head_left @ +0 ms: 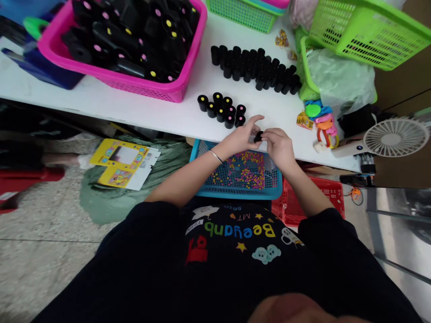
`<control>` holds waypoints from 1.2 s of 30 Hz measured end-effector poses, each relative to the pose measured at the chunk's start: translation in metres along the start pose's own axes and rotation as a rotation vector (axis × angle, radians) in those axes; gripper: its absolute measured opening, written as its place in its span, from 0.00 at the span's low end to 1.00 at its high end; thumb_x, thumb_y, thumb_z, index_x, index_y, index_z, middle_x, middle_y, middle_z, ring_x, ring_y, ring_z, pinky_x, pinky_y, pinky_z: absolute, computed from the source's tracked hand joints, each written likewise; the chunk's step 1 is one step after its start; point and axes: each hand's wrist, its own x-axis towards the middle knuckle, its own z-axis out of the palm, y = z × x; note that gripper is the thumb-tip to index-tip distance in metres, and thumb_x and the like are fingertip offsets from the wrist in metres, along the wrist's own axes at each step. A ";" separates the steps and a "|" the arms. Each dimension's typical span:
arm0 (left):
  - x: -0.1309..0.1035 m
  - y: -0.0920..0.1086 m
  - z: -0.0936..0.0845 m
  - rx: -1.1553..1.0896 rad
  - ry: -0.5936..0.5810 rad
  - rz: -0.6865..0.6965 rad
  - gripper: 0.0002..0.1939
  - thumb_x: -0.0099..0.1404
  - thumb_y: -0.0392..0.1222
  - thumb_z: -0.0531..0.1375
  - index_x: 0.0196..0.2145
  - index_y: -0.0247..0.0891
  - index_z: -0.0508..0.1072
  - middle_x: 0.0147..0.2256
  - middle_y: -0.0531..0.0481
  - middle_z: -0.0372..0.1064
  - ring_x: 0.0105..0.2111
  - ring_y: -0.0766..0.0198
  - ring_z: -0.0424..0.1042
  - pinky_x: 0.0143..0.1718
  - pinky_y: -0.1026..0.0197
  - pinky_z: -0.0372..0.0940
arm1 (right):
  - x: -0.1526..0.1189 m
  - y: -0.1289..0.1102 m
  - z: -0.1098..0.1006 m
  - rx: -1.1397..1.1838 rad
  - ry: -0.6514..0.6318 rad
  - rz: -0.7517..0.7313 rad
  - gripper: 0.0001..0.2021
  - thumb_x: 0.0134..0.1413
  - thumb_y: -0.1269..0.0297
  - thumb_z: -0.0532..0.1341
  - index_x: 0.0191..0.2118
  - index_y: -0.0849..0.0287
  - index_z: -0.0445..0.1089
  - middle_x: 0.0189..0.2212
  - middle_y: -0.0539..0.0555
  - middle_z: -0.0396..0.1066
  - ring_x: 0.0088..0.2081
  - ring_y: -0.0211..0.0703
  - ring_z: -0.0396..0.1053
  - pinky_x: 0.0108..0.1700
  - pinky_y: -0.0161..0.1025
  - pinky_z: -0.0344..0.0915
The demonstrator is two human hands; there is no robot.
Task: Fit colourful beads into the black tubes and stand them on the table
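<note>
You're grasping a black piece [258,137] in your left hand [241,137] at the desk [276,105], and your right hand [280,146] is bunching fingers [269,135] against it, its grip unclear!

Plastic cylinders [220,116], smooth tabletop [180,117]

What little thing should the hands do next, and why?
Maybe the right hand should press gently on the end of the small black piece. The left hand holds that piece, and the right fingers are right up against it. Nearby black pieces have yellow or pink dots on top, like the bits in the blue basket. I can't tell whether this one has its dot.
</note>
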 end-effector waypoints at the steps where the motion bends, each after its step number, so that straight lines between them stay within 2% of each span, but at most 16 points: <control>1: 0.000 0.000 0.000 -0.003 0.002 -0.003 0.42 0.61 0.33 0.66 0.70 0.37 0.56 0.42 0.49 0.76 0.42 0.62 0.77 0.50 0.59 0.70 | -0.003 0.001 0.003 -0.017 0.011 -0.033 0.17 0.65 0.75 0.52 0.41 0.55 0.79 0.46 0.58 0.81 0.51 0.52 0.77 0.59 0.56 0.75; 4: 0.000 -0.001 0.000 -0.012 0.003 -0.012 0.42 0.61 0.32 0.67 0.70 0.38 0.56 0.43 0.49 0.77 0.43 0.62 0.77 0.52 0.59 0.70 | -0.008 0.008 0.012 -0.053 0.035 -0.077 0.18 0.65 0.75 0.52 0.43 0.55 0.79 0.46 0.58 0.80 0.53 0.54 0.77 0.61 0.58 0.74; 9: 0.000 0.001 0.001 -0.001 0.006 -0.018 0.41 0.62 0.32 0.66 0.69 0.37 0.56 0.43 0.49 0.77 0.43 0.62 0.78 0.51 0.59 0.71 | -0.014 0.016 0.020 -0.066 0.099 -0.008 0.20 0.62 0.78 0.53 0.44 0.53 0.80 0.46 0.56 0.81 0.52 0.53 0.78 0.61 0.57 0.75; 12: 0.000 0.004 0.000 0.013 -0.001 -0.017 0.40 0.62 0.32 0.66 0.68 0.37 0.57 0.43 0.48 0.78 0.43 0.62 0.78 0.51 0.59 0.72 | -0.015 0.016 0.017 0.020 0.129 -0.005 0.19 0.62 0.77 0.54 0.42 0.53 0.81 0.46 0.56 0.82 0.52 0.51 0.79 0.60 0.56 0.76; 14: 0.000 0.005 0.000 0.012 -0.005 -0.013 0.39 0.62 0.31 0.66 0.68 0.37 0.57 0.44 0.48 0.79 0.44 0.61 0.79 0.52 0.58 0.72 | -0.013 0.014 0.012 0.155 0.144 0.030 0.14 0.64 0.72 0.57 0.40 0.53 0.82 0.44 0.56 0.83 0.50 0.51 0.80 0.60 0.55 0.76; 17: 0.001 0.007 -0.001 0.008 -0.004 -0.020 0.38 0.62 0.31 0.65 0.67 0.37 0.58 0.45 0.47 0.79 0.46 0.61 0.79 0.53 0.59 0.72 | -0.007 0.011 0.006 0.439 0.186 0.293 0.08 0.64 0.60 0.65 0.41 0.53 0.83 0.41 0.55 0.82 0.44 0.48 0.81 0.52 0.50 0.79; 19: 0.001 0.007 -0.001 0.013 0.003 -0.029 0.38 0.62 0.31 0.66 0.67 0.36 0.58 0.45 0.46 0.79 0.46 0.61 0.79 0.54 0.59 0.72 | -0.003 0.008 0.003 0.637 0.203 0.530 0.11 0.62 0.54 0.69 0.45 0.53 0.82 0.41 0.54 0.81 0.37 0.43 0.79 0.42 0.44 0.79; 21: 0.001 0.007 -0.001 0.017 0.004 -0.031 0.39 0.63 0.31 0.66 0.68 0.35 0.58 0.45 0.45 0.79 0.47 0.61 0.79 0.54 0.59 0.72 | 0.002 0.004 0.002 0.809 0.148 0.720 0.15 0.59 0.52 0.71 0.47 0.53 0.82 0.39 0.53 0.80 0.31 0.39 0.76 0.34 0.39 0.77; 23: 0.001 0.006 -0.001 0.010 -0.002 -0.028 0.39 0.63 0.31 0.67 0.68 0.36 0.58 0.46 0.45 0.79 0.47 0.61 0.79 0.55 0.58 0.72 | 0.006 -0.001 0.002 0.930 0.053 0.842 0.16 0.54 0.54 0.75 0.46 0.56 0.82 0.35 0.53 0.79 0.28 0.36 0.73 0.31 0.37 0.76; 25: 0.001 0.005 -0.001 -0.004 -0.011 -0.024 0.40 0.62 0.31 0.67 0.68 0.36 0.57 0.47 0.44 0.80 0.48 0.60 0.79 0.55 0.58 0.72 | 0.008 -0.006 0.002 1.003 0.001 0.909 0.15 0.51 0.59 0.76 0.44 0.58 0.83 0.32 0.52 0.79 0.28 0.36 0.74 0.34 0.36 0.78; 28: 0.001 0.004 -0.001 -0.019 -0.022 -0.026 0.41 0.61 0.30 0.68 0.68 0.37 0.57 0.48 0.43 0.80 0.49 0.60 0.79 0.56 0.56 0.72 | 0.009 -0.008 0.004 1.044 0.009 0.955 0.14 0.50 0.63 0.75 0.43 0.59 0.83 0.32 0.53 0.80 0.34 0.38 0.78 0.43 0.36 0.81; 32: 0.000 0.002 -0.001 -0.024 -0.028 -0.036 0.41 0.61 0.30 0.68 0.69 0.38 0.57 0.47 0.44 0.80 0.48 0.60 0.80 0.56 0.56 0.72 | 0.006 -0.002 0.008 1.025 0.012 0.956 0.18 0.52 0.61 0.74 0.48 0.60 0.82 0.39 0.54 0.83 0.43 0.42 0.81 0.53 0.40 0.82; 36: 0.001 -0.002 -0.001 -0.038 -0.026 -0.028 0.41 0.61 0.31 0.68 0.68 0.39 0.58 0.48 0.44 0.80 0.48 0.60 0.80 0.55 0.58 0.72 | 0.002 0.008 0.015 0.943 -0.030 0.881 0.22 0.53 0.56 0.74 0.52 0.61 0.82 0.43 0.58 0.83 0.46 0.46 0.82 0.54 0.44 0.82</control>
